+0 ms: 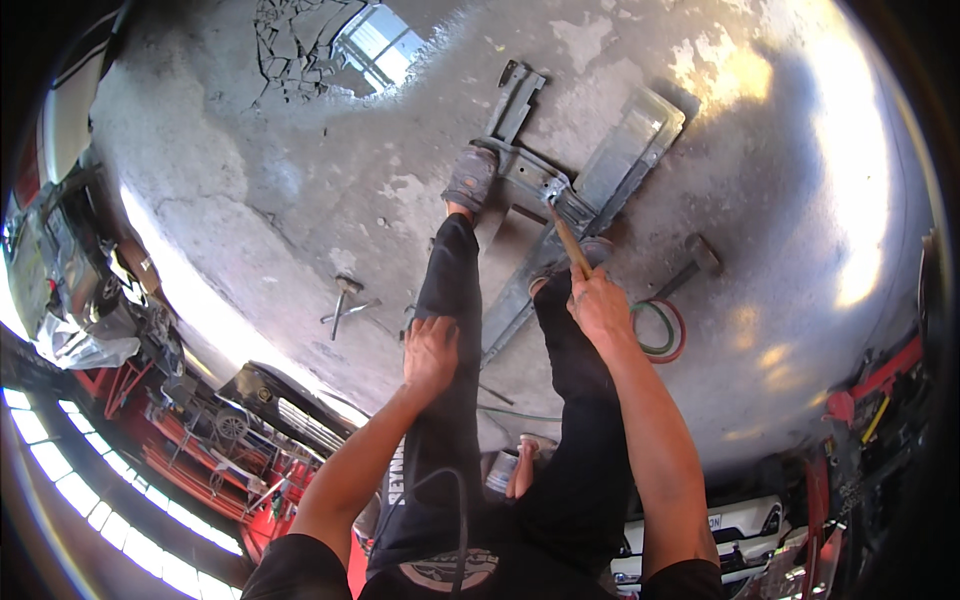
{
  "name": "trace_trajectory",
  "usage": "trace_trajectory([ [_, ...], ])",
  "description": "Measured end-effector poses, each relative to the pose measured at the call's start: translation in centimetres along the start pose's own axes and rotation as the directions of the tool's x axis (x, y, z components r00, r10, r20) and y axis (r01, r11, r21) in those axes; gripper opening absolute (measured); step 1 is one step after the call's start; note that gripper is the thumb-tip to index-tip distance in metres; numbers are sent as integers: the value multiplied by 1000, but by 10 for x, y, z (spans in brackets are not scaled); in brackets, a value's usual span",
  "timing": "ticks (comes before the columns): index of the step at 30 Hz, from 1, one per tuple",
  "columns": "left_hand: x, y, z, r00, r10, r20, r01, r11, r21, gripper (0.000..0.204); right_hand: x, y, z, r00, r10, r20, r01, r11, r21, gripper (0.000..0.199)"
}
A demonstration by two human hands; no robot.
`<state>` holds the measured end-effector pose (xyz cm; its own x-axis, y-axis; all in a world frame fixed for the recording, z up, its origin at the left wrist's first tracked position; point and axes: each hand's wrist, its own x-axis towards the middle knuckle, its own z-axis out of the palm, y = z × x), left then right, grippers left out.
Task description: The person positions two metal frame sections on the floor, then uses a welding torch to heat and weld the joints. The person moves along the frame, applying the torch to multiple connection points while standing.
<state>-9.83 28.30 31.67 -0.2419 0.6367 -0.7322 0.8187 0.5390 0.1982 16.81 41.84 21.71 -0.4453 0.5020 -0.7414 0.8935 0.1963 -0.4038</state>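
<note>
My right hand (598, 300) is closed around the wooden handle of a hammer (568, 237). The hammer's far end is over the joint of a grey metal vehicle frame part (630, 140) lying on the floor; whether it touches the metal cannot be made out. A narrower crosspiece (535, 172) joins the long beam there, and my left shoe (470, 178) rests against or on it. My left hand (432, 350) lies on my left knee with its fingers stretched over the dark trousers, holding nothing.
A sledgehammer (705, 254) lies right of my right leg, beside red and green hoses (680, 330). Another hammer (346, 288) and a small tool are on the floor at left. Water (380, 50) pools at the far side. Vehicles and red racks (190, 450) stand around.
</note>
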Motion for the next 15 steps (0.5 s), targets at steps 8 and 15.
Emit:
trace_trajectory([
  [8, 6, 1, 0, 997, -62, 38, 63, 997, -42, 15, -2, 7, 3, 1000, 4, 26, -4, 999, -33, 51],
  [15, 4, 7, 4, 999, -8, -47, 5, 998, -67, 16, -1, 20, -6, 999, -14, 34, 16, 999, -47, 50],
])
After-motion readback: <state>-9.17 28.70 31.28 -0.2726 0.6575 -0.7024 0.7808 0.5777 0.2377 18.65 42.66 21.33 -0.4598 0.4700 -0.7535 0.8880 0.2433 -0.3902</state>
